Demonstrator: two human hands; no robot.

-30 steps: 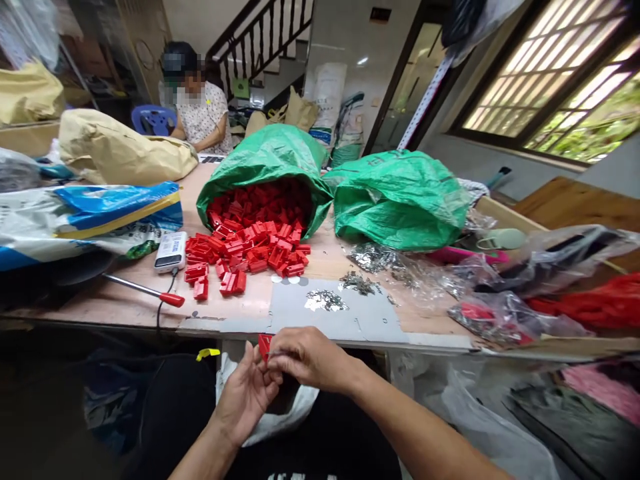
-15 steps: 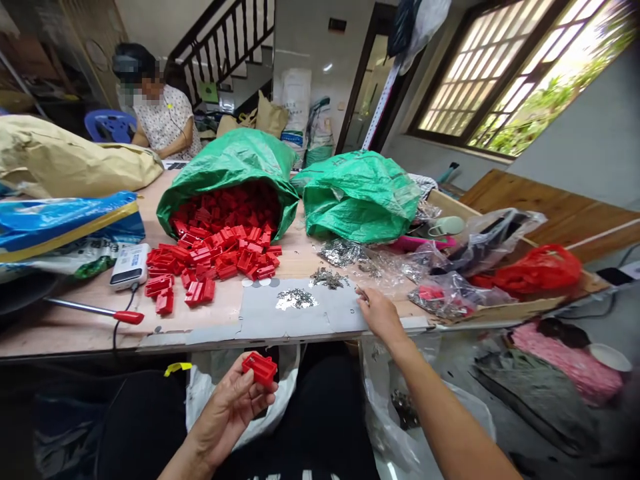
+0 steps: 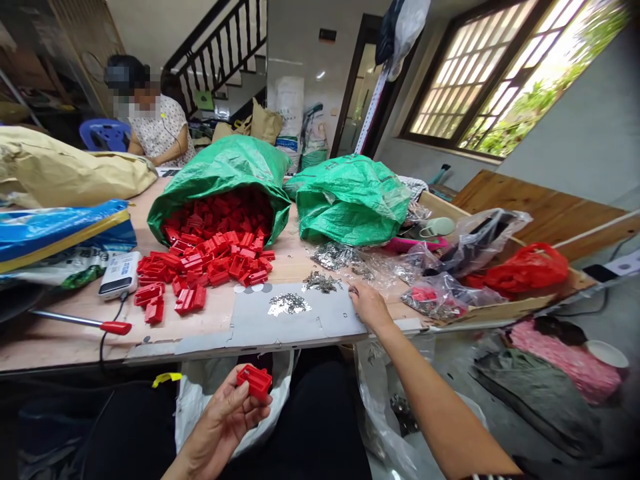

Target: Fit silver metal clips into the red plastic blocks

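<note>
My left hand [image 3: 227, 417] is below the table edge, fingers closed round a small red plastic part [image 3: 255, 381]. My right hand [image 3: 367, 303] reaches onto the table, fingertips pinched at small silvery metal pieces [image 3: 321, 282] scattered on a grey card sheet [image 3: 295, 313]; what the fingers hold is too small to name. A heap of red plastic parts [image 3: 200, 263] spills from an open green sack [image 3: 225, 170] at the centre of the table.
A second green sack [image 3: 350, 197] lies to the right, with clear bags of metal pieces [image 3: 440, 293] and a red bag [image 3: 530, 267] beyond. A power bank [image 3: 119, 274] and a red-handled tool [image 3: 80, 321] lie left. Another person [image 3: 150, 127] sits at the far end.
My right hand left the red part and reached out to the metal pieces on the table, then shifted slightly left. My left hand lowered, keeping the red part. The view swung right.
</note>
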